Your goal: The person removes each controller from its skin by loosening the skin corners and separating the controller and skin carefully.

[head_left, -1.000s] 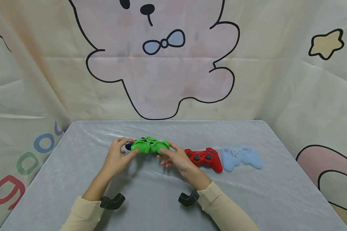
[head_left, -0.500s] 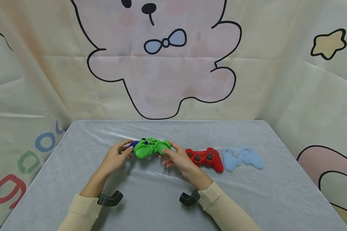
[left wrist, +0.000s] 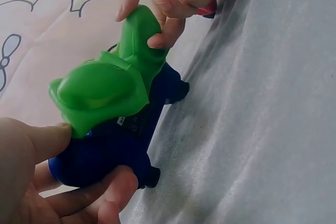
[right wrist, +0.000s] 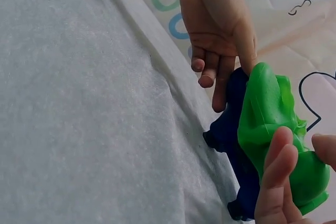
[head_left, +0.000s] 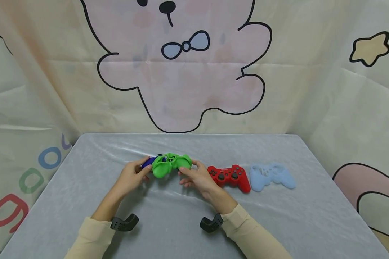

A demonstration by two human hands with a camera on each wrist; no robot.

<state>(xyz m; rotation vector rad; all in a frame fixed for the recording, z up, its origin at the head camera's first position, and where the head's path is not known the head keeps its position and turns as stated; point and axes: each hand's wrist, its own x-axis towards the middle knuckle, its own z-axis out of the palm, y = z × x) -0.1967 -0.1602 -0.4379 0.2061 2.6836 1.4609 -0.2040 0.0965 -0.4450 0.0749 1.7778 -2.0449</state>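
A dark blue game controller point(left wrist: 100, 163) lies partly under a bright green, soft-looking controller cover point(head_left: 162, 169), both just above the table. My left hand point(head_left: 129, 177) grips the controller's left end, with the thumb against the cover's edge and fingers underneath. At the opposite end, my right hand point(head_left: 201, 181) holds the cover's right grip between thumb and fingers. In the left wrist view the cover sits loosely on the controller, leaving a blue grip and part of the body bare. The controller's right grip is mostly hidden.
A red controller point(head_left: 228, 176) lies on the grey cloth-covered table point(head_left: 168, 230) right beside my right hand. Beyond it rests a pale blue controller cover point(head_left: 270, 176). A curtain with cartoon prints hangs behind the table.
My left hand has come slightly down and off the cover's left grip onto the controller. That grip of the cover has swung down, and more blue shows. The right hand stays nearly still.
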